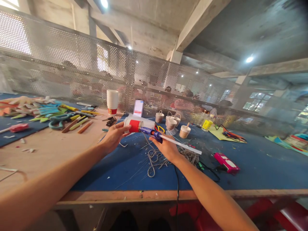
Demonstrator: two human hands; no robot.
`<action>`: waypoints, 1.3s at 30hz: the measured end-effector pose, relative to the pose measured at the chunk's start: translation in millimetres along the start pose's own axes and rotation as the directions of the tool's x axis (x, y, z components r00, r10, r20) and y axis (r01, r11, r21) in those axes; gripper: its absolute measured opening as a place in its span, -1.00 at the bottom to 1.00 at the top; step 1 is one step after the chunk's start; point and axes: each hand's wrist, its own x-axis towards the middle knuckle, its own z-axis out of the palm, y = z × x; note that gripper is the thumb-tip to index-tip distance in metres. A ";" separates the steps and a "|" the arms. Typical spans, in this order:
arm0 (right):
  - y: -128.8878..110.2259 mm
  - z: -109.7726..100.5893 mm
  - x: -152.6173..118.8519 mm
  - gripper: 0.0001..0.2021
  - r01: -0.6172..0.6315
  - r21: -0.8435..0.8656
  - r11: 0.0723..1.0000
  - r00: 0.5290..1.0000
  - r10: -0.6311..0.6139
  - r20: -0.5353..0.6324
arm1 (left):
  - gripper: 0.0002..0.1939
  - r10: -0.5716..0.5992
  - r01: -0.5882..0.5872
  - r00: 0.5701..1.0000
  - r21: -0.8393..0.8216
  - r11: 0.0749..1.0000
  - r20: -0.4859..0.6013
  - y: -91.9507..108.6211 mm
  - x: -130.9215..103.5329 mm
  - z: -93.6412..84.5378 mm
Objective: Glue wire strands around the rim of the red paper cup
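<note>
My left hand (114,137) is closed around a paper cup (134,125) with a red band, tipped on its side above the blue mat. In my right hand (167,148) is a blue glue gun (151,132), a long white glue stick (185,146) sticking out of its back. The gun's nozzle end meets the cup near the red band; I cannot tell whether it touches. Beneath my right hand lies a tangle of grey cord (157,157). Yellow-handled scissors (159,129) show just behind the gun.
Behind stand a stack of paper cups (112,101) and several small cord-wrapped cups (171,122). Scissors (60,120) and felt pieces lie left. A pink device (226,163) and a yellow bottle (207,123) are right. A perforated metal screen (86,77) borders the table.
</note>
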 end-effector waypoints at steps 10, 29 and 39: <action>-1.8 -0.6 -0.5 -0.65 -0.013 -0.093 0.996 1.000 0.014 0.016 | -0.74 0.030 -0.030 1.000 0.023 0.999 0.010 -3.1 2.7 -2.7; 1.4 0.5 -1.4 -0.62 0.011 -0.101 0.995 1.000 -0.011 0.000 | -0.67 0.025 -0.025 1.000 0.024 0.999 -0.001 -1.3 1.4 -0.6; 2.2 1.0 -1.3 -0.64 -0.003 -0.082 0.997 1.000 0.003 -0.003 | -0.70 0.024 -0.024 1.000 0.034 0.999 0.001 -1.8 2.2 -1.0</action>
